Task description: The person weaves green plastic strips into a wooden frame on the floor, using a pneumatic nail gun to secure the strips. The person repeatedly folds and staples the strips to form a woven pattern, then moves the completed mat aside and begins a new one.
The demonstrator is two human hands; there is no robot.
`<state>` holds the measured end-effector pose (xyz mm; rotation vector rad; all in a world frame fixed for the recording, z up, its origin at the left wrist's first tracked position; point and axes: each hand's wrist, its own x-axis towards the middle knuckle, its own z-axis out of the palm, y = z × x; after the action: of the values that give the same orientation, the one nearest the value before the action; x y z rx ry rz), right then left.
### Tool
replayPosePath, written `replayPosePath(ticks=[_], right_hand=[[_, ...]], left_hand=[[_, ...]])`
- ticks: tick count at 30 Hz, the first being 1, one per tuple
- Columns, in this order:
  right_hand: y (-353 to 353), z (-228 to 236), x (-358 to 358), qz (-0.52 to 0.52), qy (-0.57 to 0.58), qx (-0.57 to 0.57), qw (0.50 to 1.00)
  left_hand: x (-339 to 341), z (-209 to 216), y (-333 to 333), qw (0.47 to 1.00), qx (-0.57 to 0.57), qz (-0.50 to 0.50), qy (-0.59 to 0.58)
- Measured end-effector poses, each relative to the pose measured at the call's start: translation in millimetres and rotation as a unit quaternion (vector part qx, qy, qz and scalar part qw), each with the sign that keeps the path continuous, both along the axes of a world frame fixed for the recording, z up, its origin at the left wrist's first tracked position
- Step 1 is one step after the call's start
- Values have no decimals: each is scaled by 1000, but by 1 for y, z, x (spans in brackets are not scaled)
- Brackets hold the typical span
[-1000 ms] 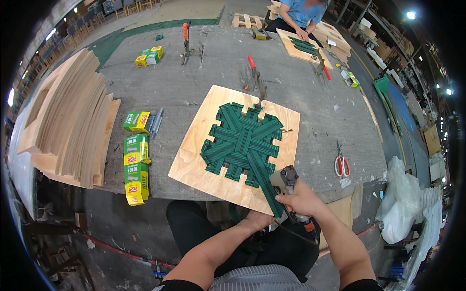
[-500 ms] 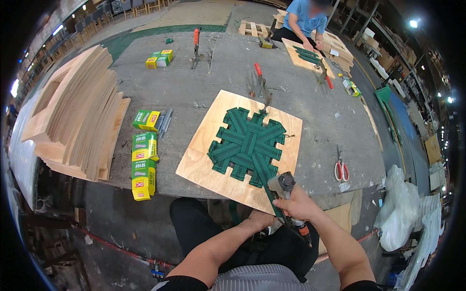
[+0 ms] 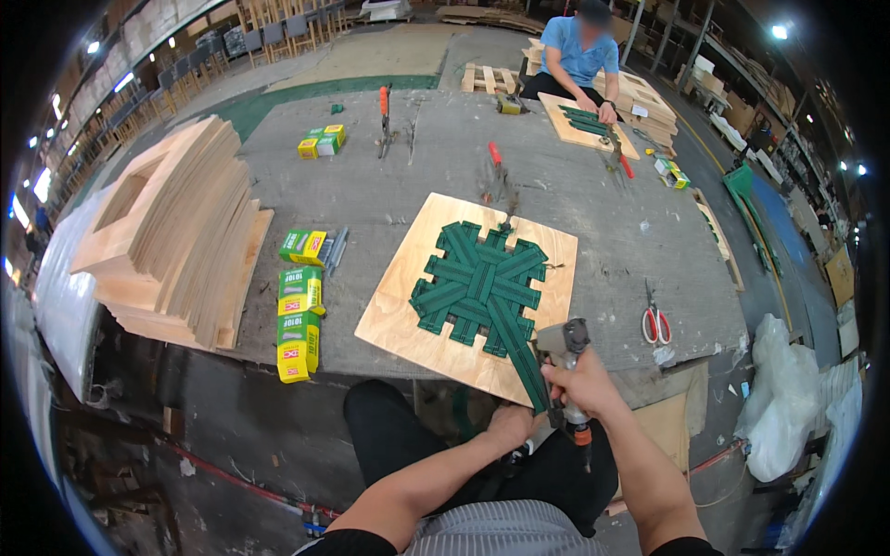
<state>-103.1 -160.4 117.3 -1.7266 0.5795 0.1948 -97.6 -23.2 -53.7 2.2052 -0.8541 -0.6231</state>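
A square plywood panel (image 3: pixel 399 315) lies at the table's front edge. Green webbing straps (image 3: pixel 477 278) cross and weave over its middle, above a cut-out. One strap (image 3: pixel 515 352) slants down to the panel's near right corner. My right hand (image 3: pixel 586 382) is wrapped round a staple gun (image 3: pixel 567 341), whose head is just right of that strap. My left hand (image 3: pixel 512 424) is closed at the panel's near edge, by the strap's lower end, and looks to be gripping it; its fingertips are partly hidden. A red-handled toggle clamp (image 3: pixel 501 176) stands at the panel's far edge.
Staple boxes (image 3: pixel 299 324) and loose staple strips (image 3: pixel 336 252) lie to the left, near stacked wooden frames (image 3: pixel 176 241). Scissors (image 3: pixel 655 320) rest on the right. Across the table (image 3: pixel 417 167), a co-worker (image 3: pixel 579 60) handles another panel (image 3: pixel 565 125) with green straps.
The whole view has tilted, so the table sits lower in it. My right hand has shifted the staple gun off to the strap's right, uncovering more of the strap.
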Motion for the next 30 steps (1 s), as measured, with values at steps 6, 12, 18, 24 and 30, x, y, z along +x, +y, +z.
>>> replayPosePath(ticks=[6, 12, 18, 24, 30], right_hand=[[-26, 9, -20, -33, -50, 12, 998], [-40, 9, -40, -26, -54, 26, 998], [-28, 6, -26, 21, -20, 41, 999], [-23, 10, -17, 47, -12, 45, 998], [-23, 5, -14, 46, -11, 51, 998]], left_hand=[[-24, 21, 9, 968, -65, 44, 240], [-11, 53, 29, 960, -106, 8, 259], [-25, 46, 16, 813, -238, 134, 515], [-40, -1, 20, 900, -184, 33, 393], [-40, -8, 19, 932, -135, 3, 336]])
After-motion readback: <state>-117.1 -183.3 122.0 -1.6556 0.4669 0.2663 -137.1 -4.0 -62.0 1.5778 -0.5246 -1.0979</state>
